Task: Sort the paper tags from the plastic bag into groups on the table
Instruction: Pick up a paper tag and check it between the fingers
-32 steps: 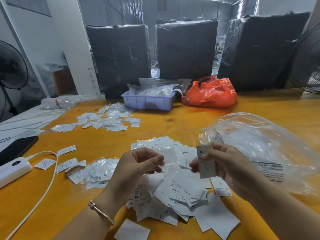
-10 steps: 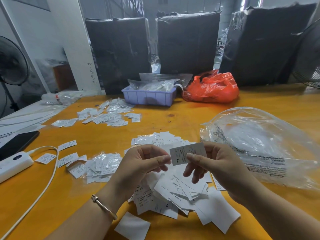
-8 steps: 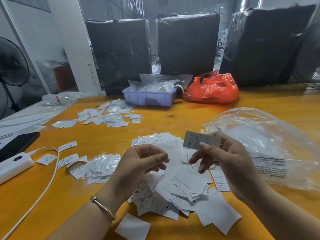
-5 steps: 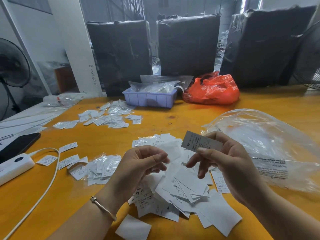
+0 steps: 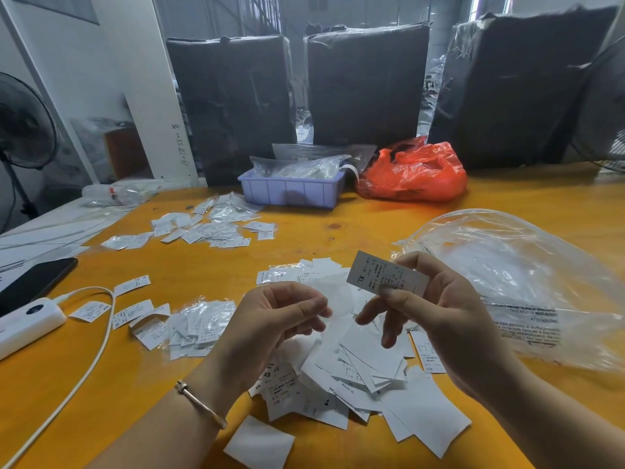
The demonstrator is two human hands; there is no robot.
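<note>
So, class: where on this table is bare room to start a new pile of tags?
Bare table lies between the lilac tray and the near heap, and behind the clear bag. Crowded under both hands and along the left edge.

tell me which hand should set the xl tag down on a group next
Right, probably. The right hand already pinches the XL tag between thumb and fingers above the loose pile, so it can place it directly. The left hand is curled with nothing clearly in it.
</note>
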